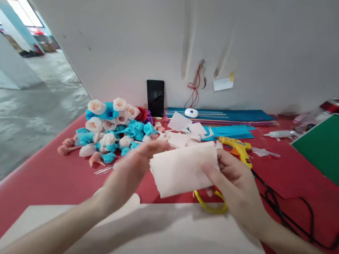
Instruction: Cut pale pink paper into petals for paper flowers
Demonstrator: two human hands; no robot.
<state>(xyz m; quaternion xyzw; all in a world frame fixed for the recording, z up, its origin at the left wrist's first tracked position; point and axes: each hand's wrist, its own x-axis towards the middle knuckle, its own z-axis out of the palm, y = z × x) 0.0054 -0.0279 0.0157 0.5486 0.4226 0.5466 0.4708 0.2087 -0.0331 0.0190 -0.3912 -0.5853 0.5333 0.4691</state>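
Note:
My right hand point(236, 185) pinches a folded stack of cream paper point(183, 170) by its right end, thumb on top and fingers behind. My left hand point(139, 160), somewhat blurred, is at the stack's left edge with its fingers stretched out. Whether it touches the paper is hard to tell. Below the stack, by my right fingers, shows a yellow loop point(212, 207) like a scissors handle; the rest of it is hidden. Under my forearms a large cream paper sheet point(159, 234) lies on the red table point(76, 190).
Paper flowers point(112, 131) in white, blue and pink are heaped at the left. Cream paper pieces point(180, 122) and blue paper point(232, 131) lie behind my hands. A yellow glue gun point(239, 146) with a black cord point(286, 220), a phone point(155, 97) and a green board point(329, 152) are around.

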